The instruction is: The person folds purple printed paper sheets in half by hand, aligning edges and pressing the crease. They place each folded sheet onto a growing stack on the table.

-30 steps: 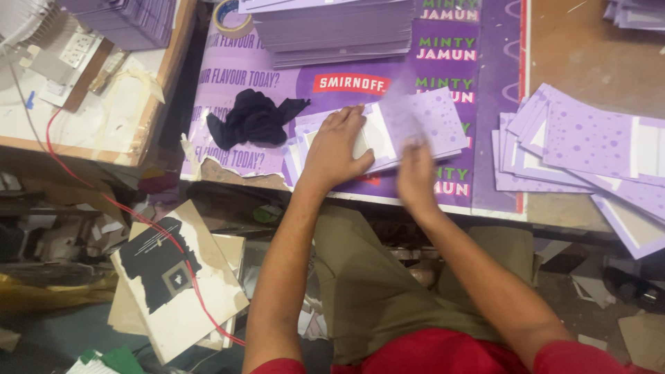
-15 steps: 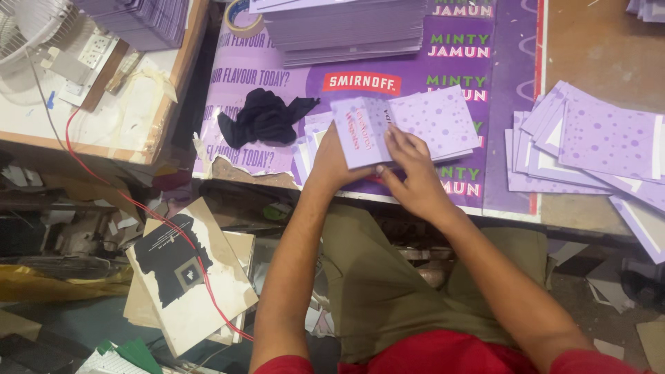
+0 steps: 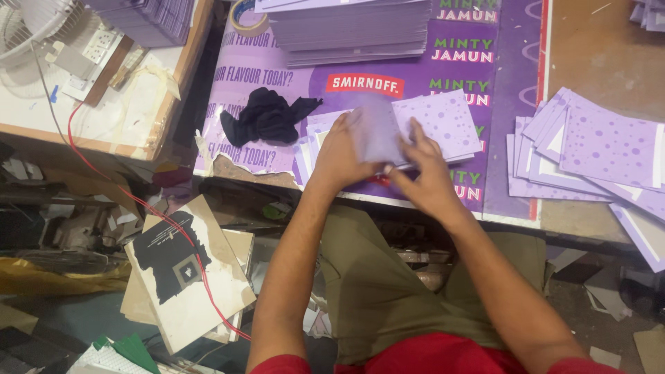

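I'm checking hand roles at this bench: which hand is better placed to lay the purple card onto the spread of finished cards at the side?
Probably the right hand. Both hands grip the blurred purple card, but the spread of finished cards lies on the person's right. The left hand sits farther away, nearer the black cloth.

Both hands, left hand (image 3: 344, 154) and right hand (image 3: 422, 173), grip a blurred lilac card (image 3: 377, 131) above a card pile (image 3: 443, 121) beside a black cloth (image 3: 267, 116).

Red shirt, olive trousers, bare forearms.
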